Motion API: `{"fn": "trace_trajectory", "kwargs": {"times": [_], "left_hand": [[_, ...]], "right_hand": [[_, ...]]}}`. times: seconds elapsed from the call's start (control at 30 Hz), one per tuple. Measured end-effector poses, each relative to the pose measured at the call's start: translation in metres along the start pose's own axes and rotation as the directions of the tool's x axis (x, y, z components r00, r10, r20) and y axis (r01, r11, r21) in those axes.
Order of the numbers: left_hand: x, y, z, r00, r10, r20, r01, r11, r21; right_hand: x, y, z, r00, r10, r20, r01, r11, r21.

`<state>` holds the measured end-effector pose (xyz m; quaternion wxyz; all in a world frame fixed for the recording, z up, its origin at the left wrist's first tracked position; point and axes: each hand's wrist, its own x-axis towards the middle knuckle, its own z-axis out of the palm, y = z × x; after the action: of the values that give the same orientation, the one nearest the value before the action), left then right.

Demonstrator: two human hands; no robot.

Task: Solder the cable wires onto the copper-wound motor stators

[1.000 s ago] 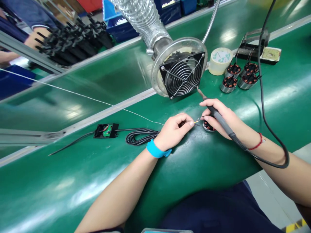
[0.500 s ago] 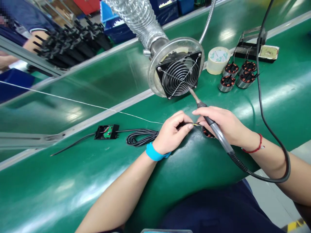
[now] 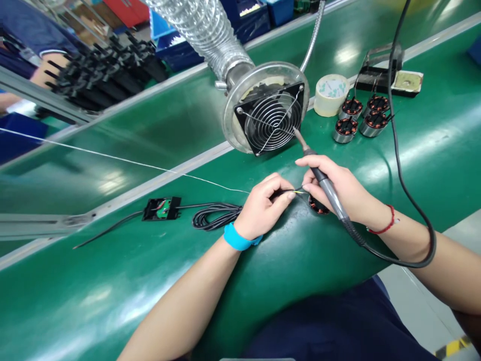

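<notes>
The left hand (image 3: 265,208) pinches a thin wire (image 3: 296,191) in closed fingers, steadying its end over the small motor (image 3: 317,205) on the tabletop (image 3: 112,301). The right hand (image 3: 338,188) grips the soldering iron (image 3: 323,180) like a pen, tip raised toward the fan (image 3: 268,120), probably for fumes.

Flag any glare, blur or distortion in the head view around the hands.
Head view: overhead lights throw white glare patches on the green belt; wide-angle lens bows its edge and the rail. The left hand, right hand and soldering iron are sharp; the black parts rack at top left is soft. The motor stator sits in the right hand's shadow.
</notes>
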<state>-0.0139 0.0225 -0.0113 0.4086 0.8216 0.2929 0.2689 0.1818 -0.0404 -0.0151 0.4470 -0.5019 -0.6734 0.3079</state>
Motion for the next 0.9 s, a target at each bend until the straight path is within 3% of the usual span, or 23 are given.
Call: {"fn": "trace_trajectory", "kwargs": {"times": [0.17, 0.27, 0.37, 0.57, 0.7, 0.9], "left_hand": [[0.001, -0.002, 0.003, 0.996, -0.070, -0.054, 0.073, 0.997, 0.039], [0.001, -0.002, 0.003, 0.993, -0.096, -0.073, 0.099, 0.994, 0.037], [0.001, -0.002, 0.003, 0.991, -0.105, -0.086, 0.108, 0.994, 0.026], [0.002, 0.001, 0.004, 0.994, -0.102, -0.048, 0.102, 0.995, 0.003], [0.002, 0.002, 0.004, 0.994, -0.099, -0.042, 0.098, 0.995, -0.018], [0.001, 0.004, 0.004, 0.994, -0.083, -0.067, 0.079, 0.995, -0.060]], "right_hand": [[0.001, 0.000, -0.006, 0.996, -0.055, -0.075, 0.042, 0.985, -0.167], [-0.003, -0.003, -0.010, 0.988, -0.140, 0.059, 0.152, 0.926, -0.346], [-0.006, -0.006, -0.009, 0.979, -0.144, 0.144, 0.193, 0.881, -0.433], [-0.005, -0.017, 0.002, 0.988, -0.156, 0.022, 0.147, 0.862, -0.485], [-0.008, -0.022, 0.005, 0.993, -0.117, 0.005, 0.110, 0.913, -0.392], [-0.006, -0.015, -0.006, 0.996, -0.060, 0.072, 0.074, 0.974, -0.214]]}}
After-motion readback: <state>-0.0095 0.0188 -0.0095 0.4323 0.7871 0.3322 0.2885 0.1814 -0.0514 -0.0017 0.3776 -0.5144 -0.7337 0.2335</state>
